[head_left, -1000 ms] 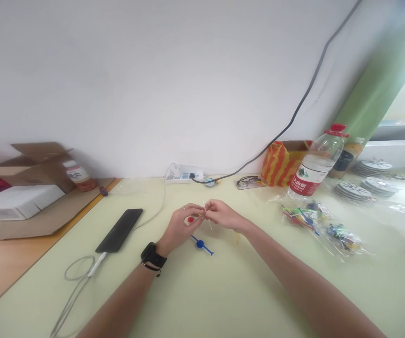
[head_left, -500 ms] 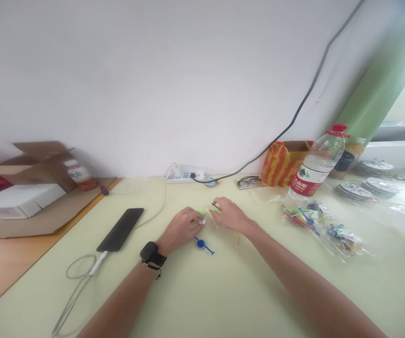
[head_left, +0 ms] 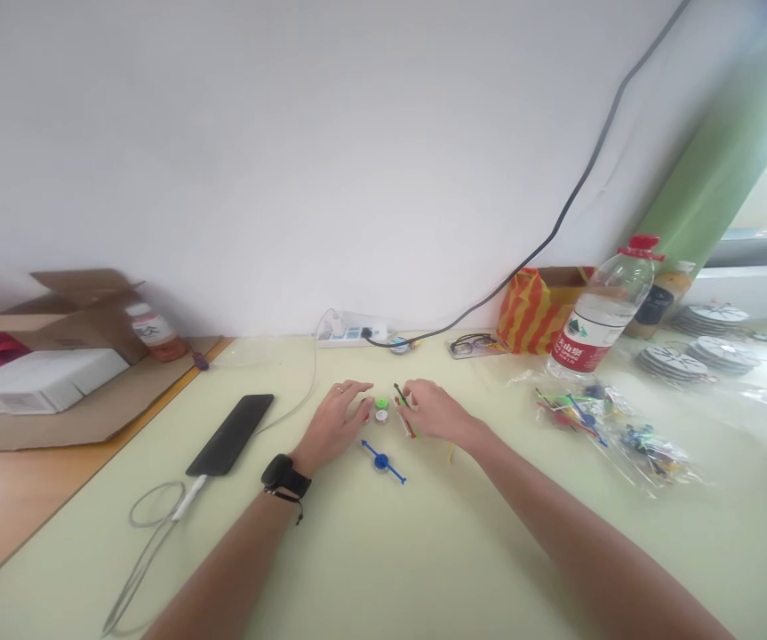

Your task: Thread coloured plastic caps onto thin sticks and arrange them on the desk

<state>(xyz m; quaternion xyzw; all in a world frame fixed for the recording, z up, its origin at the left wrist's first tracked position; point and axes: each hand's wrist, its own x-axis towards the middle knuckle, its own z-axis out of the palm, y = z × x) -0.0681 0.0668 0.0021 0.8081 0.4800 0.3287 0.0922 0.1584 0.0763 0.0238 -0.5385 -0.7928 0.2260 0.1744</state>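
Observation:
A blue plastic spinner arrow [head_left: 381,461] with a round hub lies on the table below my hands. Above it sit a small green disc [head_left: 381,404] and a white disc [head_left: 381,416]. My left hand [head_left: 338,418] is just left of the discs, fingers stretched and apart; a bit of red shows by its thumb. On the right, my right hand [head_left: 437,411] has its fingers curled on thin plastic arrows [head_left: 405,418], where black, white and red parts show. Its fingertips partly hide them. A yellow stick [head_left: 451,453] pokes out beneath the right wrist.
Clear bags of coloured parts [head_left: 579,413] lie at right, near a large water bottle [head_left: 593,324] and stacked discs [head_left: 669,363]. A phone [head_left: 231,436] on a cable is at left, with a cardboard box [head_left: 86,307] beyond. A power strip [head_left: 349,331] runs along the wall.
My left hand has drawn back left and opened, baring the green and white discs and the blue arrow's tip. Red and dark parts now show beside the white stick at my right fingers.

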